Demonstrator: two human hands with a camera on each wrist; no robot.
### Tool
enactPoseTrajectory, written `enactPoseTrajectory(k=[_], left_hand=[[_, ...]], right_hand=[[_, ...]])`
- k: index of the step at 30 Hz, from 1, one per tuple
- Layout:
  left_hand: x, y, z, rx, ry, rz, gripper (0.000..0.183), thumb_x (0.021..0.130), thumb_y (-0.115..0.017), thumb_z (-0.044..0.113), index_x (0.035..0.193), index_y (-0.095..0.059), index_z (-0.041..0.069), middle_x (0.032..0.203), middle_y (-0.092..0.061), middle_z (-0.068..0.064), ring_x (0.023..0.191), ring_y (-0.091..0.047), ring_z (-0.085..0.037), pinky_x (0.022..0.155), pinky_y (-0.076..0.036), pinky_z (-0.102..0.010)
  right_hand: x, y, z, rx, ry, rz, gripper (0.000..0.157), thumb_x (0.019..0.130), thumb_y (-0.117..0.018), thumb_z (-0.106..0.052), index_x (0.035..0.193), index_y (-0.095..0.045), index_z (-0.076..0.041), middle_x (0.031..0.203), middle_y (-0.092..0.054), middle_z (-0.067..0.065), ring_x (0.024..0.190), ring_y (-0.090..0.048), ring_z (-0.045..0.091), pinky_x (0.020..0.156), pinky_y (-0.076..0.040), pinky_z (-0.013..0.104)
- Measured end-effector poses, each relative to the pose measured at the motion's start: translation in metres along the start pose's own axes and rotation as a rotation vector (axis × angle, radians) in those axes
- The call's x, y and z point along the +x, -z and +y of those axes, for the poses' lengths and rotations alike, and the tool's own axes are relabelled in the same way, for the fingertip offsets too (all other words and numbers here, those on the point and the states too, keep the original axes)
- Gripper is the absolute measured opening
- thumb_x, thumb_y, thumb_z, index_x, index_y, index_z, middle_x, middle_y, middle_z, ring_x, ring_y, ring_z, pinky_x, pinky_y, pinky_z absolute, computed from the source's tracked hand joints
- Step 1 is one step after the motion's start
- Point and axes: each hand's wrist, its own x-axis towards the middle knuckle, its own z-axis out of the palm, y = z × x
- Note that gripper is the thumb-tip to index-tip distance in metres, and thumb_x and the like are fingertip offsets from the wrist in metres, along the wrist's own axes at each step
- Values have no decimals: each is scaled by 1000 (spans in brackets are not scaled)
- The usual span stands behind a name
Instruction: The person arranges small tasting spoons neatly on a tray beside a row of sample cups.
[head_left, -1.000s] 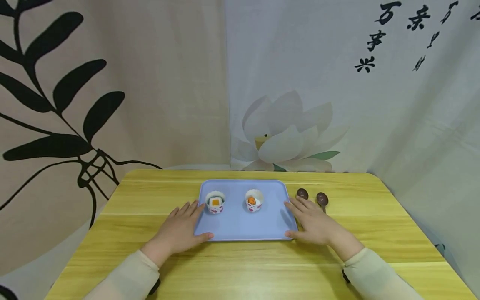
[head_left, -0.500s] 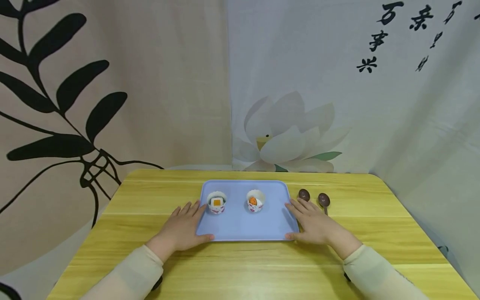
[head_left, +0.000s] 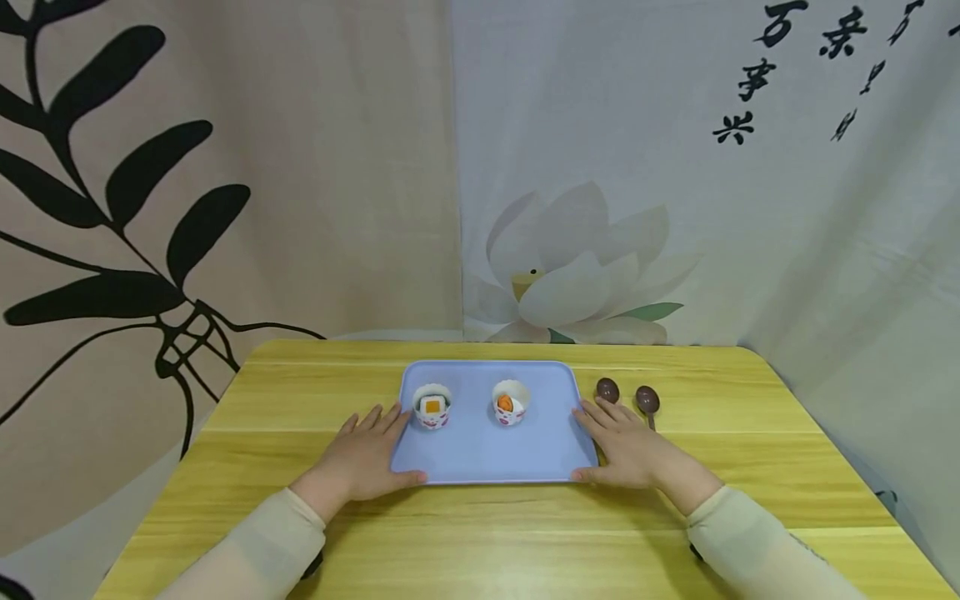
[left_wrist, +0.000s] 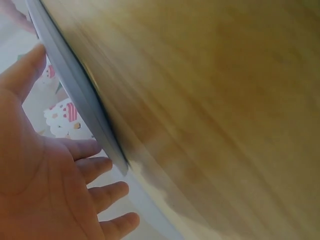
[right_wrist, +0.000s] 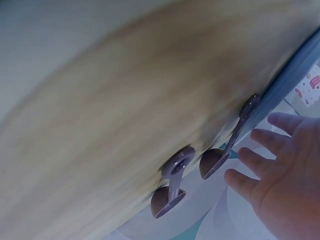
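The left hand [head_left: 363, 457] lies at the left edge of the blue tray [head_left: 487, 454], fingers spread wide and nearly straight, thumb reaching along the near rim; nothing is clasped in it. Just inside its fingertips, on the tray, stands one small printed cup [head_left: 432, 422] with a white-and-yellow piece [head_left: 432, 406] inside. Farther right, roughly midway between the two hands, is the second cup [head_left: 512, 417], holding something orange [head_left: 505, 403]. The right hand [head_left: 626, 447] mirrors the left at the opposite edge, fingers likewise spread wide and gripping nothing. One brown spoon [head_left: 607, 389] shows just past its knuckles, partly covered by it; another spoon [head_left: 647, 400] lies a little farther right, both off the tray.

Compared with half a second ago, almost nothing has moved: hands, tray and cups keep their places. I take that as a pause, the tray framed by both hands. The wrist views are soft, so how firmly the fingers press is hard to judge.
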Motion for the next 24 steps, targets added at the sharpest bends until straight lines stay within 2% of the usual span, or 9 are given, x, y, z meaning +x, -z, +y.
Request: enactPoseTrajectory(k=[12,24], left_hand=[[-2,0,0,-16,23,-9,110,82,-60,76,153,-34,-3,162,-26,-19,147,-23,-46,116,-16,-66],[-3,3,-2,-17,11,-10,109,82,-62,75,152,-35,-4,161,-29,-21,147,-24,-46,115,-17,-67]], right_hand=[[0,1,1,23,-38,-48,104,86,-52,-77,154,-35,1,162,-27,20,148,-19,45,117,-20,61],[1,2,0,25,-52,-51,105,86,-52,-77,154,-34,1,162,-27,18,149,-19,44,117,-20,61]])
